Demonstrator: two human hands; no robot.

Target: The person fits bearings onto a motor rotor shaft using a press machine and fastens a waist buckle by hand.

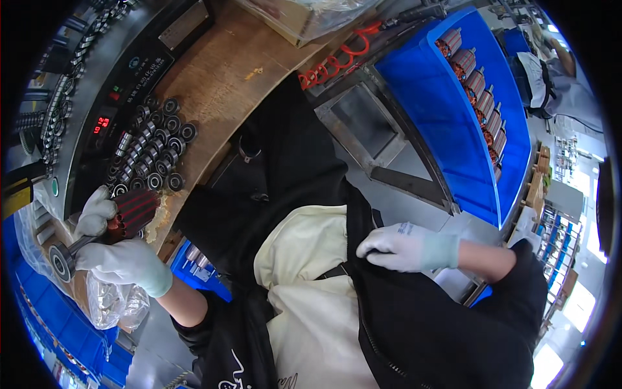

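In a white glove, my left hand (123, 262) is closed around a motor armature (136, 211) at the left. The armature has a dark core with red stripes and copper windings, and a ball bearing (61, 262) sits at the outer end of its shaft. Just beyond it, a pile of ball bearings (152, 146) lies on the wooden bench top (233, 61). My right hand (405, 246), also gloved, is in front of my dark open jacket, its fingers curled together. Whatever those fingers may hold is hidden.
A black machine panel (116, 97) with a red display borders the bench on the left. At the right, a blue bin (447, 129) holds several armatures. A red coiled hose (337, 65) hangs near the bench edge. Another person (560, 84) stands at the far right.
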